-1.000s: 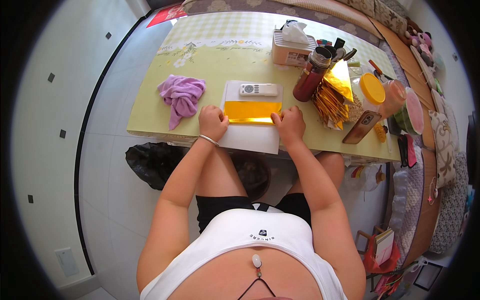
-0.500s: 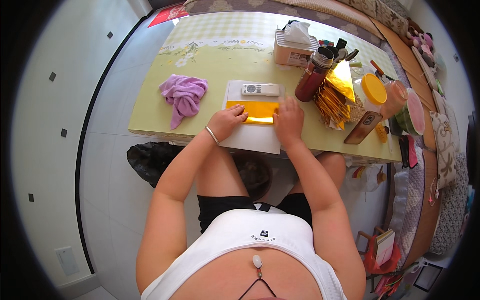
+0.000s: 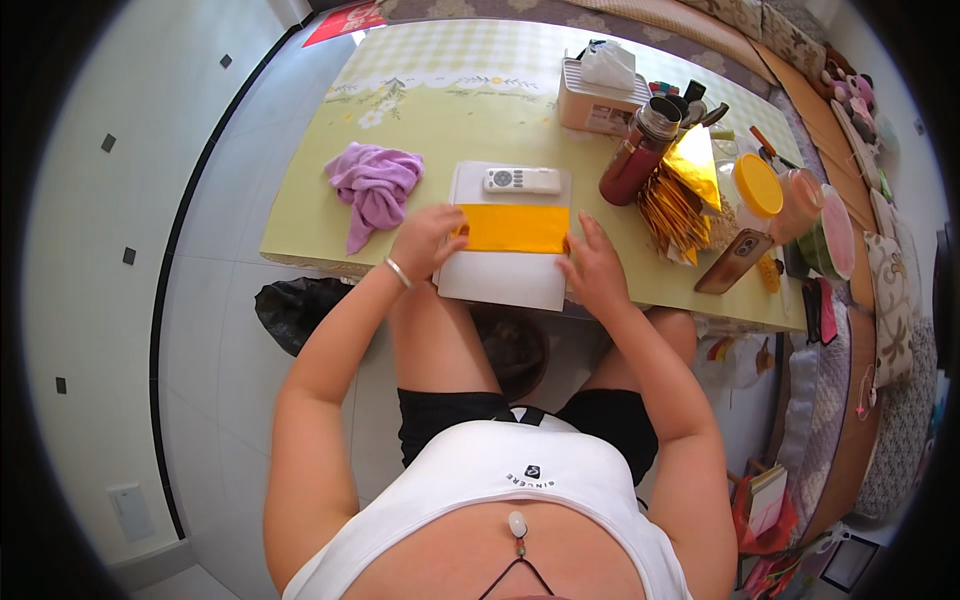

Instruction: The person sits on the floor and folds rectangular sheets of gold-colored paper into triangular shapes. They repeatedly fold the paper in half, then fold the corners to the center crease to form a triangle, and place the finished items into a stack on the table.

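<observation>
A folded strip of gold foil paper [image 3: 516, 229] lies across a stack of white sheets [image 3: 502, 279] at the table's near edge. My left hand [image 3: 428, 240], with a bangle at the wrist, curls its fingers and thumb on the strip's left end. At the opposite end is my right hand [image 3: 598, 268], its fingers apart and its thumb by the strip's lower right corner. Just beyond the strip, a white remote control [image 3: 522, 180] rests on the sheets.
A purple cloth [image 3: 375, 190] lies left. To the right stand a dark red thermos [image 3: 637, 155], a bundle of folded gold paper [image 3: 672, 212], a leaning phone [image 3: 734, 261] and a yellow-lidded jar [image 3: 757, 186]. A tissue box [image 3: 596, 100] is farther back. A black bag [image 3: 300, 312] is below.
Both hands have moved outward from the top of the gold strip to its two ends. The strip, earlier creased with a bright reflection, now looks flat and evenly coloured.
</observation>
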The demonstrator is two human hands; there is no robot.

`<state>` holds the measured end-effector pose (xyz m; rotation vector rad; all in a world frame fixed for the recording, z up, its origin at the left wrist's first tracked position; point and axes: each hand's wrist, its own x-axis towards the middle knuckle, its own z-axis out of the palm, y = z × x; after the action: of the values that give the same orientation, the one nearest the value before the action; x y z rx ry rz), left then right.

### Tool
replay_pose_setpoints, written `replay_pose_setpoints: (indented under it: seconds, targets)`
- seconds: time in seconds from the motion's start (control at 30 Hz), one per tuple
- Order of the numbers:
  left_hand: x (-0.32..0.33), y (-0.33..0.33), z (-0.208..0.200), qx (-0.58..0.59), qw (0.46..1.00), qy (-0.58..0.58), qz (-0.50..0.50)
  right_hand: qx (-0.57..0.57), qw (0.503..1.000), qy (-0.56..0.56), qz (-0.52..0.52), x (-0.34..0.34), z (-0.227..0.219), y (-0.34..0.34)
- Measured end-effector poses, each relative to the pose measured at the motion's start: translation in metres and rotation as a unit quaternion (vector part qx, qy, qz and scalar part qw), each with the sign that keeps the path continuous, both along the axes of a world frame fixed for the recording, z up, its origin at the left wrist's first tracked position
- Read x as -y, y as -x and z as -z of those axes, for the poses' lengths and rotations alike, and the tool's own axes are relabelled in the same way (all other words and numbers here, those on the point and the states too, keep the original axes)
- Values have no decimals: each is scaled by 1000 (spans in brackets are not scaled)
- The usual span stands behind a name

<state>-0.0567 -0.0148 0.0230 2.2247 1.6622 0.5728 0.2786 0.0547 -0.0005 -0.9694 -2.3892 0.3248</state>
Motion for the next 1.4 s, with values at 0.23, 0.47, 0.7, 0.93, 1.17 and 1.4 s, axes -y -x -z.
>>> replay_pose_setpoints:
  seconds: [0.23, 0.47, 0.7, 0.93, 1.17, 1.4]
  targets:
    - [-61, -13, -6, 17, 981, 94, -168, -319, 803, 492, 105, -25, -9, 52]
    - [-41, -18, 0, 76, 975, 13, -207, -397, 740, 529, 124, -26, -4, 51]
    - [-16, -27, 6, 586, 751, 144, -267, -429, 712, 548, 97, -28, -5, 47]
    - [-3, -37, 7, 588, 720, 162, -331, -376, 734, 554, 117, -23, -16, 37]
    - [2, -39, 10, 360, 865, 113, -332, -261, 792, 539, 120, -19, -17, 25]
    - [14, -35, 22, 134, 948, -12, -289, -142, 863, 462, 147, -8, -30, 28]
